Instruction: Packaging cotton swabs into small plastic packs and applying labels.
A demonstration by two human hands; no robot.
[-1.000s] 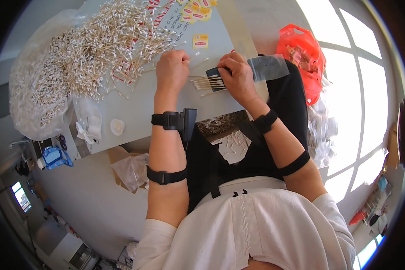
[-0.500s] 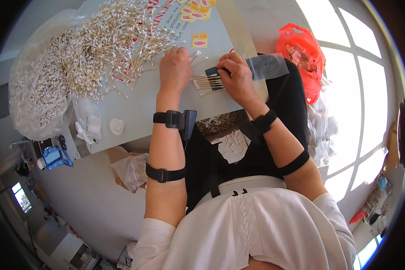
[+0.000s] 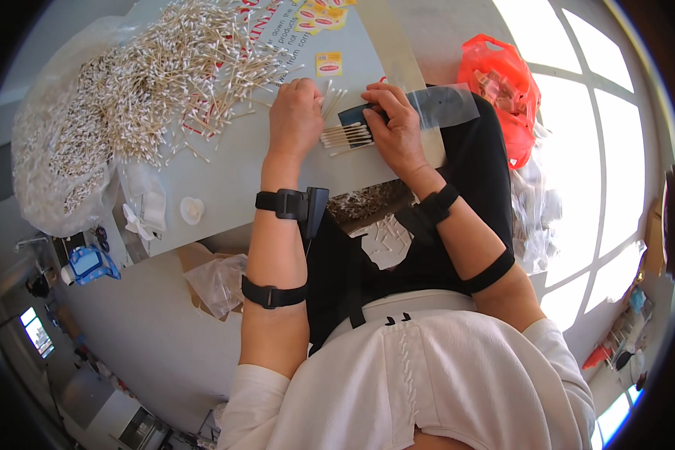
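My left hand [image 3: 295, 112] is closed, its fingers curled down at the table. A few cotton swabs [image 3: 336, 99] stick out by its fingertips, and it seems to pinch one or more of them. To its right my right hand [image 3: 396, 126] hovers over a dark blue flat piece [image 3: 350, 116], thumb and forefinger apart. A neat row of cotton swabs [image 3: 345, 136] lies side by side below that piece, its right end close to my right thumb. From behind the right hand a clear plastic sleeve [image 3: 450, 105] reaches over the table's right edge.
A big heap of loose cotton swabs [image 3: 157, 82] spills from a clear bag [image 3: 34, 150] at the left. Yellow printed labels [image 3: 328, 64] lie farther back. A white round piece [image 3: 192, 211] sits near the front edge. A red plastic bag [image 3: 502, 90] stands right of the table.
My right thumb and forefinger have parted a little. Near my left fingertips the swabs show more separately. The row of swabs lies almost as before.
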